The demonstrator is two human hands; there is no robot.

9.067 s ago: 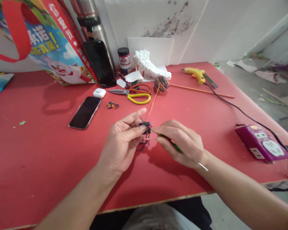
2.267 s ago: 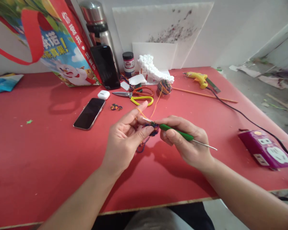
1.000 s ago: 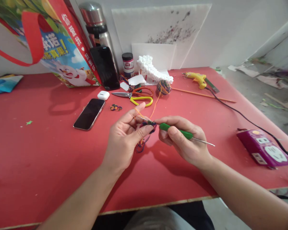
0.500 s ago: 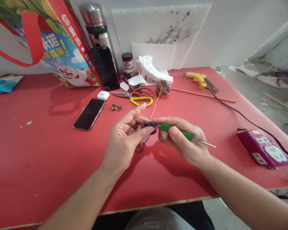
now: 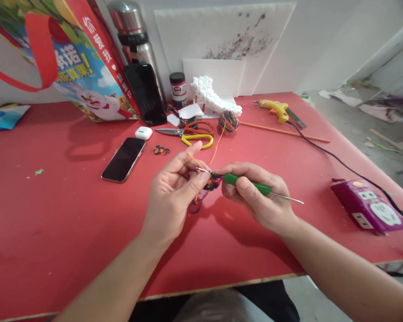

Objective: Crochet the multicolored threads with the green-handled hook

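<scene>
My left hand [image 5: 174,188] pinches a small multicoloured crochet piece [image 5: 213,182] between thumb and fingers, its index finger raised with orange yarn running over it. Closed around the green handle of a crochet hook [image 5: 246,184] is my right hand [image 5: 260,192]. The hook's thin metal tip lies at the piece's top edge, by my left thumb; a second metal end sticks out behind the right hand. From the ball of yarn [image 5: 228,121] a strand leads down to the hands. A loose dark loop of yarn [image 5: 196,205] hangs below the piece.
Scissors [image 5: 188,135], a phone [image 5: 124,159], a white earbud case [image 5: 143,133] and a small crocheted bit [image 5: 161,150] lie beyond my left hand. On the right are a yellow glue gun [image 5: 273,109], an orange stick [image 5: 285,132] and a purple power strip [image 5: 369,205].
My left thumb and fingers have shifted slightly on the crochet piece, so more of it shows. The hook tip sits a little further left.
</scene>
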